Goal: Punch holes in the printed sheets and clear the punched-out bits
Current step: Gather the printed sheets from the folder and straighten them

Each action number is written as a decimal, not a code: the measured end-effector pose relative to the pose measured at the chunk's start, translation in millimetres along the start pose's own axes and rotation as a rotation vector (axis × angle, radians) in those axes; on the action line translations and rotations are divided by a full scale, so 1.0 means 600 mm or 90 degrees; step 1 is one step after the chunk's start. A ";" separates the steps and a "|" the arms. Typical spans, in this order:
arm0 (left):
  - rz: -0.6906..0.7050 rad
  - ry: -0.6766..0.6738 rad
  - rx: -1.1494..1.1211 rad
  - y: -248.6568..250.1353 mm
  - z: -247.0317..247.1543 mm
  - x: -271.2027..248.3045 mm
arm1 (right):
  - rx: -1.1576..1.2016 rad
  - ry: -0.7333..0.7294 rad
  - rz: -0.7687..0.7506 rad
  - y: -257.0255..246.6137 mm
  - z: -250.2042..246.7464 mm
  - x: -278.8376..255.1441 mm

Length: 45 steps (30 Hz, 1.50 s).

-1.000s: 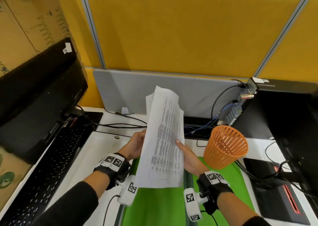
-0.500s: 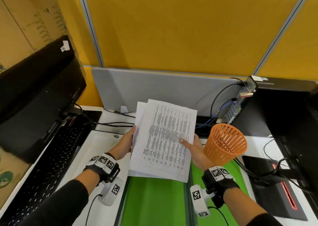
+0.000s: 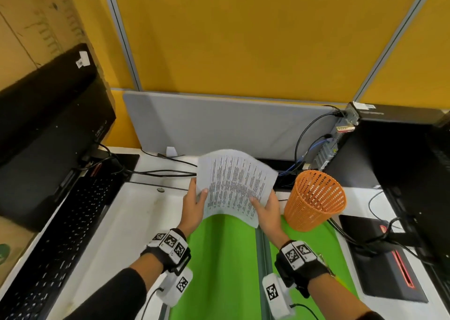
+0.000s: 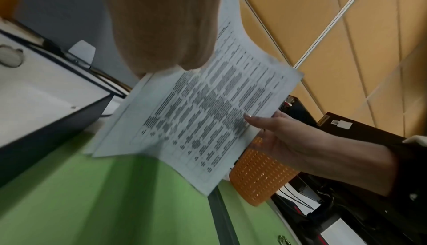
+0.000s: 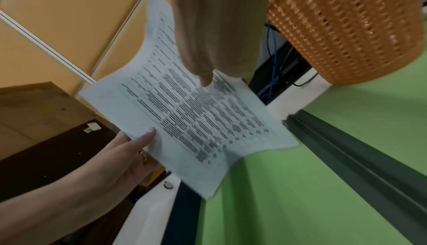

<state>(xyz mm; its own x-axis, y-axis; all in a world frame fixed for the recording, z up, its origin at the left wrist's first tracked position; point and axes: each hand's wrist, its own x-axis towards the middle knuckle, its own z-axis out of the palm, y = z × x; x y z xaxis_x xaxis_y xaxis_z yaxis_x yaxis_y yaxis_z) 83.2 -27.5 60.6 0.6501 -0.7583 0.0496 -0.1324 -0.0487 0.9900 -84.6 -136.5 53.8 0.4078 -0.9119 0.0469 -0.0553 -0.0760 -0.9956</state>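
A: Head view: your left hand (image 3: 194, 206) and right hand (image 3: 266, 210) each pinch a side edge of the printed sheets (image 3: 235, 184), thumbs on top, above the green mat (image 3: 219, 266).

B: And the orange basket (image 3: 314, 200)?

A: At 3 o'clock of the sheets, tilted. Left wrist view: the stack (image 4: 203, 117) sags, text blurred. Right wrist view: your thumb (image 5: 205, 79) presses the printed face (image 5: 196, 121).
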 end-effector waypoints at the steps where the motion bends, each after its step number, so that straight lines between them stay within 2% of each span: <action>1: -0.013 0.004 0.001 -0.011 0.005 -0.006 | -0.007 -0.004 0.007 0.010 0.002 -0.007; 5: -0.064 0.029 0.005 -0.046 0.016 -0.026 | -0.028 0.010 0.055 0.041 0.006 -0.033; 9: -0.046 0.041 -0.019 -0.030 0.015 -0.021 | -0.025 0.023 0.069 0.039 0.007 -0.029; 13: -0.017 0.010 -0.053 -0.022 0.012 -0.013 | 0.009 0.024 0.047 0.027 0.002 -0.021; 20: -0.074 -0.021 -0.039 -0.055 0.014 -0.033 | 0.006 0.029 0.055 0.042 -0.003 -0.030; 25: -0.074 -0.024 -0.021 -0.048 0.010 -0.027 | 0.011 0.011 0.050 0.040 -0.004 -0.022; 31: -0.080 -0.017 0.005 -0.068 0.005 -0.045 | -0.056 0.014 0.139 0.082 -0.005 -0.034; 33: -0.077 -0.025 0.014 -0.051 0.006 -0.041 | -0.050 0.013 0.126 0.084 -0.010 -0.034; 40: -0.066 -0.070 0.036 -0.057 0.009 0.003 | -0.063 0.002 0.045 0.054 -0.051 -0.023; 42: -0.060 -0.074 0.032 -0.026 0.019 0.002 | -0.091 -0.011 0.056 0.054 -0.080 -0.031; 45: -0.054 -0.087 0.016 -0.018 0.027 0.007 | -0.236 -0.032 0.107 0.075 -0.147 -0.056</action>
<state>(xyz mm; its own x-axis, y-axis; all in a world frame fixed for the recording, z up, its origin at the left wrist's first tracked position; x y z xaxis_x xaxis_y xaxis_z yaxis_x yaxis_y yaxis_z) 75.3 -40.7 47.8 0.5522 -0.8319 -0.0539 -0.1017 -0.1315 0.9861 -180.9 -144.9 14.6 0.4092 -0.9036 -0.1270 -0.4456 -0.0764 -0.8920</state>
